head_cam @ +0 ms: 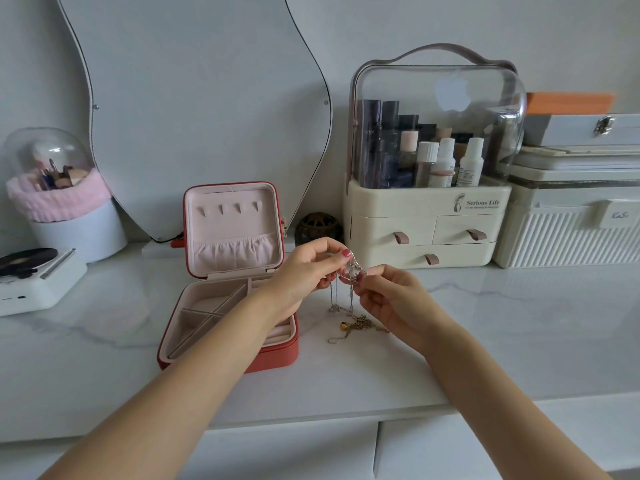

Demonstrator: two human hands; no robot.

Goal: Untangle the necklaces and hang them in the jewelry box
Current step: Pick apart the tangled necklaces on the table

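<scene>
At frame centre, above the marble counter (485, 323): tangled silver necklaces (352, 271) pinched between both hands.

Left hand (308, 268), coming in from lower left, fingers curled, thumb and forefinger pinching the top of the knot. Right hand (391, 299), from lower right, fingers curled, pinching the same knot from below and just right. Chain strands hanging from the knot down between the hands to the counter; lower ends pooled there with a gold chain (363, 323) and small gold pendant, just right of the open red jewelry box (277, 358). Box lid upright, four hooks (228, 209) bare, pocket beneath. Box tray partly hidden behind left forearm. Knot itself too fine to resolve: strand count and crossings cannot be told. Lower chain ends partly covered by right hand.
</scene>
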